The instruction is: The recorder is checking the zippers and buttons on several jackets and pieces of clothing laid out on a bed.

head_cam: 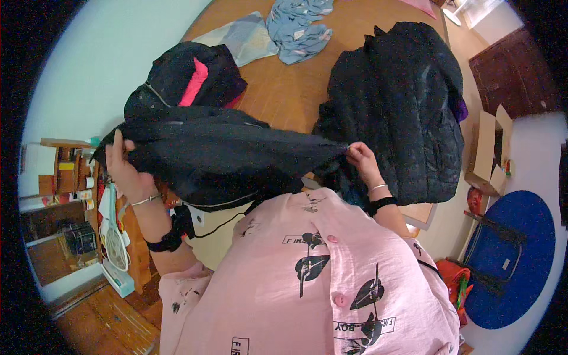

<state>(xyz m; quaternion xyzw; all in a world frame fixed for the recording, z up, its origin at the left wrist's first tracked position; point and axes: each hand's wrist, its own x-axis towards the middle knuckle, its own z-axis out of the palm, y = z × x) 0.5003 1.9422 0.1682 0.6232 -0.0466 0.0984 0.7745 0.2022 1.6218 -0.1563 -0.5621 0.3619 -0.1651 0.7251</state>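
A black garment (230, 151) with zips stretches across the front of the bed, close to my body. My right hand (364, 159) pinches its pointed right end between thumb and fingers. At the garment's left end is my left hand (124, 162), fingers extended and apart; whether its thumb side touches the cloth is hard to tell. Behind the garment on the left lies a bunched black jacket (173, 71) with a bright pink strip. A black quilted jacket (399, 115) lies on the right, beside my right hand.
Blue patterned cloth (297, 31) and a pale checked cloth (248, 40) lie at the far side of the brown surface (284, 88). An opened cardboard box (486, 155) and a folded blue round table (514, 262) stand right. Left are shelves (73, 173) and an electric swatter racket (116, 244).
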